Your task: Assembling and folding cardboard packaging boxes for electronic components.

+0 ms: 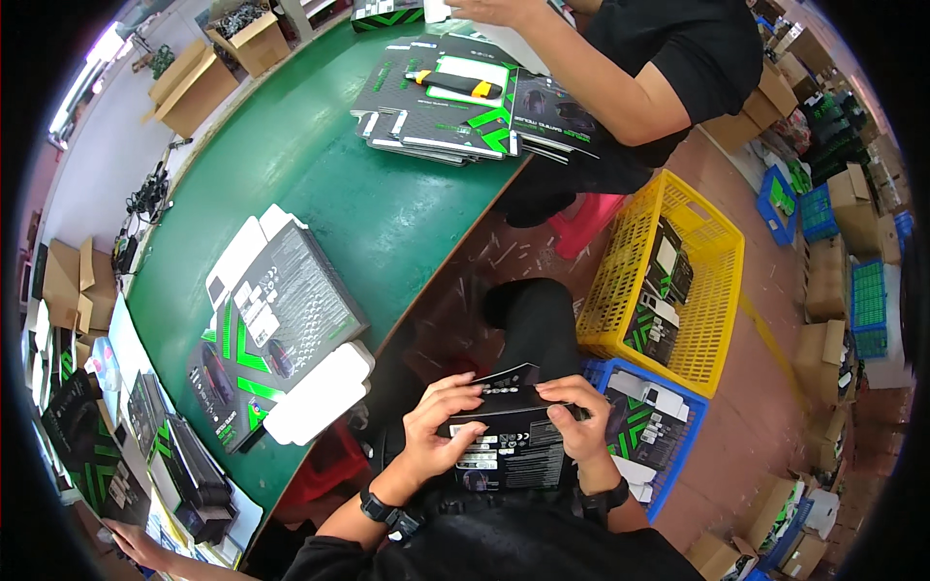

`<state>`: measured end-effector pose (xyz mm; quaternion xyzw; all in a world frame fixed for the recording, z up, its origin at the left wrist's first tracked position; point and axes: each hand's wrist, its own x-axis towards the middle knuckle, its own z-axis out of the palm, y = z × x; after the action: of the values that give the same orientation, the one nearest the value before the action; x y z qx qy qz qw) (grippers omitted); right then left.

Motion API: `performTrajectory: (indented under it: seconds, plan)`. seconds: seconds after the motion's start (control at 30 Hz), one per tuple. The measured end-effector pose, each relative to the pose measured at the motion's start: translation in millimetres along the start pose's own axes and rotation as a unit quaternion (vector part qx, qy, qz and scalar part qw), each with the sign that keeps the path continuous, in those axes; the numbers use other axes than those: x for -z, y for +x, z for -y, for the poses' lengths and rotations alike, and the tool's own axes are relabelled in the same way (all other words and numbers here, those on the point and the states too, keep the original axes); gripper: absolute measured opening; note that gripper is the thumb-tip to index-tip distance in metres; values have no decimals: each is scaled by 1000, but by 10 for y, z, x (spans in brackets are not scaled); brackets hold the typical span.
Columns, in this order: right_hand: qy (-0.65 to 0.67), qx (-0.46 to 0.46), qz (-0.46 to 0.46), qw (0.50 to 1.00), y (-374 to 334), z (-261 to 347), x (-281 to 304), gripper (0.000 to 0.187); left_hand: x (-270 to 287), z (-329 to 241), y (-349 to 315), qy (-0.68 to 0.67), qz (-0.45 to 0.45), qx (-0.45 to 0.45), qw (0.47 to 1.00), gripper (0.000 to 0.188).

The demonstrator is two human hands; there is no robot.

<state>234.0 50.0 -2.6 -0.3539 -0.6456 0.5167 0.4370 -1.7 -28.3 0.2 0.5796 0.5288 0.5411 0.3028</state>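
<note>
A black printed carton [515, 447] with white markings rests at my lap, its upper flap raised. My left hand [441, 426] grips its left side, thumb on the front face and fingers along the top edge. On the opposite side my right hand [579, 414] is closed around the carton's upper right corner. On the green table [291, 116] to my left lies a stack of flattened black, green and white cartons [276, 329], white flaps spread out.
At the table's far end, a yellow-black cutter knife [453, 84] tops more flat cartons [436, 121], beside a co-worker's arm [601, 77]. Right of me stand a yellow basket [712, 290] and a blue crate [668, 494] containing cartons. Another person's hand [140, 545] shows lower left.
</note>
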Motion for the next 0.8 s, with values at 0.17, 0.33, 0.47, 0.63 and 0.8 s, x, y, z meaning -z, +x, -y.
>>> performTrajectory:
  seconds: [0.17, 0.33, 0.47, 0.63, 0.8]
  plan:
    - [-9, -9, -19, 1000, 66, -27, -24, 13, 36, 96, -104, -6, 55, 22, 998, 60]
    - [-25, -14, -49, 998, 181, -31, -55, 9, -85, 76, -41, -11, 15, 15, 1000, 58]
    - [-79, -7, -46, 996, 308, 138, 26, 23, -157, -110, 121, -41, 3, 16, 999, 47]
    - [-4, -41, -71, 997, 514, 442, 56, 20, -37, -372, 318, -100, 0, 43, 994, 52]
    - [38, -10, -95, 995, 649, 527, 74, 15, 59, -493, 226, -330, -26, 126, 935, 101]
